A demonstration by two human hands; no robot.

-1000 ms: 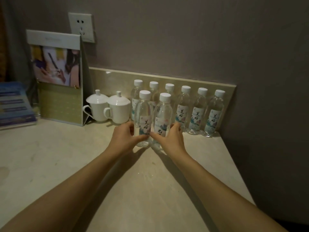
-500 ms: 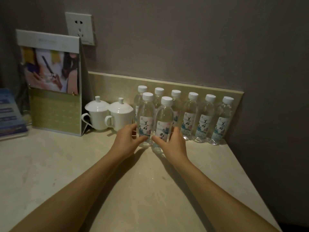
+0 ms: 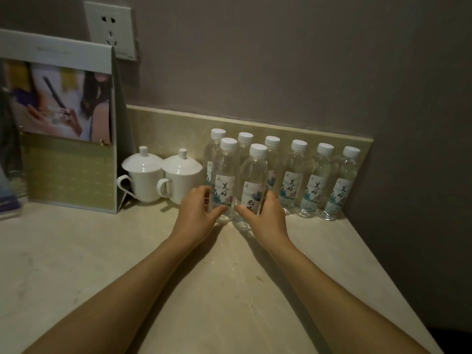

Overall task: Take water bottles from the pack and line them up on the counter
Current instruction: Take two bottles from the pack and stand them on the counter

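Setting: dim corner with a grey wall and a pale stone worktop; a low upstand is seen along the back edge.
Back row: six capped water bottles are stood upright against the upstand, close together, labels facing forward.
Front pair: two further bottles are stood upright just ahead of the row's left end, side by side and nearly touching.
Left hand: curled around the lower body of the front left bottle, thumb across the front, fingers behind; the bottle is held, its base apparently on the worktop.
Right hand: wrapped likewise around the lower body of the front right bottle, thumb in front.
Pack: not visible in the head view.
Other items: two white lidded cups just left of the bottles; a standing display card further left; a wall socket above.
Step in hand: judged to be placement of the two latest bottles, both being settled or aligned.
Progress: judged well along, with eight bottles out.
Next move: the pair would need squaring with the row and each other, then both grips released without tipping them; the left cup handle sits near the left hand.
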